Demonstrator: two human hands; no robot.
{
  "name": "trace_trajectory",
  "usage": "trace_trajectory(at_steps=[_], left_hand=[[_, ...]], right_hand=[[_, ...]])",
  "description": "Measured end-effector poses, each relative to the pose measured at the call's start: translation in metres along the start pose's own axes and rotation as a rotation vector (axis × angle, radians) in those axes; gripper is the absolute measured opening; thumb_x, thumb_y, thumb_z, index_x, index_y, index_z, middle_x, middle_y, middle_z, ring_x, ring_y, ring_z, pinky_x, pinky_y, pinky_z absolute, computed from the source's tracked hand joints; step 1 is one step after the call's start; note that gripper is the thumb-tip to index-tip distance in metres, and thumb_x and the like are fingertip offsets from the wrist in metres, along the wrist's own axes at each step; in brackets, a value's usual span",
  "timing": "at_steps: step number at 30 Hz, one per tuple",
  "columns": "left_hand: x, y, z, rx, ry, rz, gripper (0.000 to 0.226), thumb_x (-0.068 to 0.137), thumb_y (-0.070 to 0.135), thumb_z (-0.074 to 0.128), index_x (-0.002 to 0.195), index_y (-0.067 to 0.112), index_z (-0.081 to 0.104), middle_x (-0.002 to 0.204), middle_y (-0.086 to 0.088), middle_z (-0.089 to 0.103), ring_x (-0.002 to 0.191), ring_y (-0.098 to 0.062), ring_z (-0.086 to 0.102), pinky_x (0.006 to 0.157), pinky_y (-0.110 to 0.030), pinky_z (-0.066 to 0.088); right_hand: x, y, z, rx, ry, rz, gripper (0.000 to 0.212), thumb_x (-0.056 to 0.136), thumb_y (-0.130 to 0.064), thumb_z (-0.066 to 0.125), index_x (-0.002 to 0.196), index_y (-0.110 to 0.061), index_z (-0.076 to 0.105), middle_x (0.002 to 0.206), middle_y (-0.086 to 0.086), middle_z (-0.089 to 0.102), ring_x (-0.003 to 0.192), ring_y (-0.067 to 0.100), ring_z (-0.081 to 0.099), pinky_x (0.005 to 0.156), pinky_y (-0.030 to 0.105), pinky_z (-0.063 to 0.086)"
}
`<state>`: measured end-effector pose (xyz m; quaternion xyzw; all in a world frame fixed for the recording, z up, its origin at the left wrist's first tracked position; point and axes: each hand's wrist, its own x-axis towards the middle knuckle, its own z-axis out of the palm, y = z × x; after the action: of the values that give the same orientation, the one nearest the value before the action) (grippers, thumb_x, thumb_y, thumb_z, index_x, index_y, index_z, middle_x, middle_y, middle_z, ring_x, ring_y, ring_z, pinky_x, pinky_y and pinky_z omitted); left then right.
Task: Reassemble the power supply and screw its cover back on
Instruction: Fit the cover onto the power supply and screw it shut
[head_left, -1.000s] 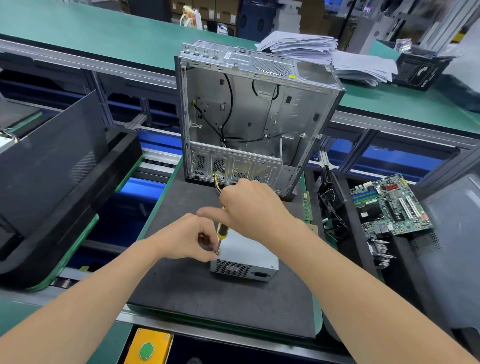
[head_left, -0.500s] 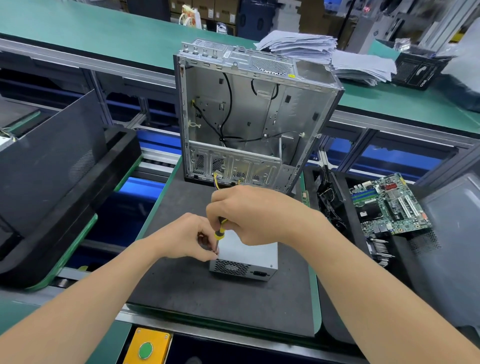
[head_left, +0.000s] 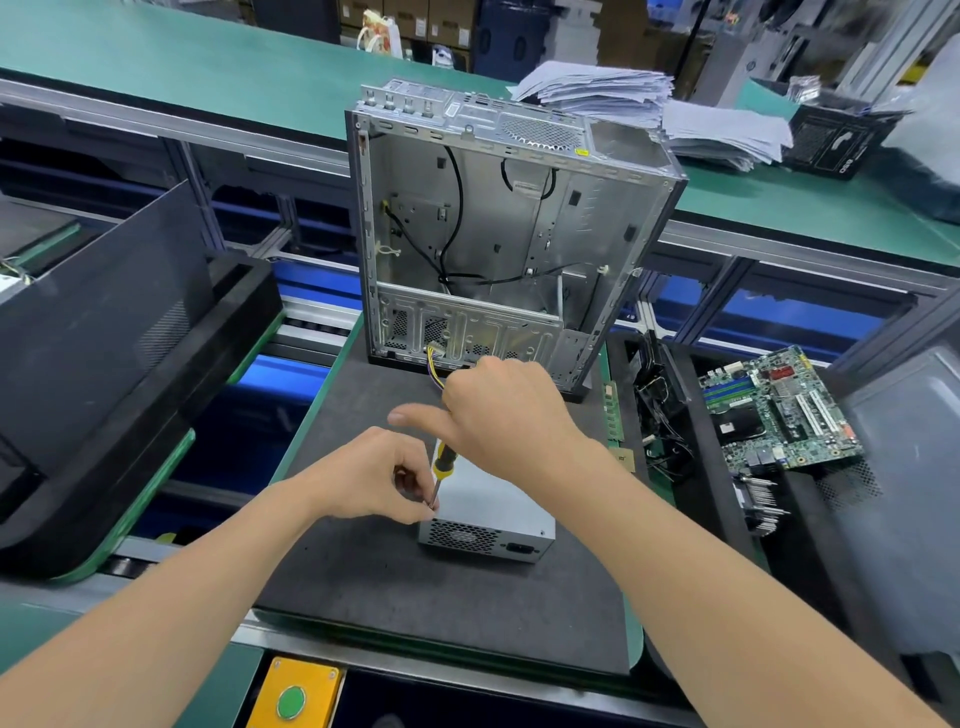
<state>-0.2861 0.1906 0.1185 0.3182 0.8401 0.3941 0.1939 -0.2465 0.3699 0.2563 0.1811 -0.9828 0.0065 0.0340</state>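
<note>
A silver power supply (head_left: 493, 512) lies on the dark mat (head_left: 467, 603), its fan grille and socket facing me. My right hand (head_left: 506, 415) grips the yellow-and-black screwdriver (head_left: 442, 464) from above, thumb stretched out to the left. The screwdriver stands nearly upright with its tip at the unit's top left corner. My left hand (head_left: 371, 478) pinches the shaft close to the tip, fingers curled against that corner. Yellow and purple wires (head_left: 435, 366) run from behind my right hand toward the open case.
An open, emptied silver computer case (head_left: 498, 228) stands upright at the mat's far end. A motherboard (head_left: 779, 410) and loose cables (head_left: 660, 405) lie to the right. A black panel (head_left: 104, 312) leans at the left. A yellow box with a green button (head_left: 293, 699) sits at the near edge.
My right hand has turned on the screwdriver handle and its thumb now points out to the left. My left hand has stayed at the tip.
</note>
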Motion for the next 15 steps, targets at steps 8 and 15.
trace_trajectory(at_steps=[8,15], left_hand=[[0.002,0.003,-0.002,-0.017,-0.031,0.005,0.012,0.074,0.024,0.083,0.078,0.035,0.079,0.085,0.016,0.075,0.083,-0.007,0.069,0.075,-0.011,0.048],[0.001,0.002,-0.002,0.007,-0.019,0.010,0.009,0.074,0.022,0.086,0.078,0.029,0.081,0.080,0.021,0.073,0.080,-0.002,0.067,0.071,-0.007,0.046]], right_hand=[[-0.007,0.008,-0.008,0.002,-0.190,-0.255,0.042,0.102,-0.058,0.049,0.091,-0.020,0.063,0.094,-0.004,0.053,0.077,0.025,0.058,0.061,0.034,0.038],[-0.006,0.011,-0.021,-0.019,-0.301,-0.415,0.014,0.096,-0.011,0.059,0.100,-0.025,0.062,0.102,-0.007,0.051,0.087,0.020,0.055,0.070,0.043,0.053]])
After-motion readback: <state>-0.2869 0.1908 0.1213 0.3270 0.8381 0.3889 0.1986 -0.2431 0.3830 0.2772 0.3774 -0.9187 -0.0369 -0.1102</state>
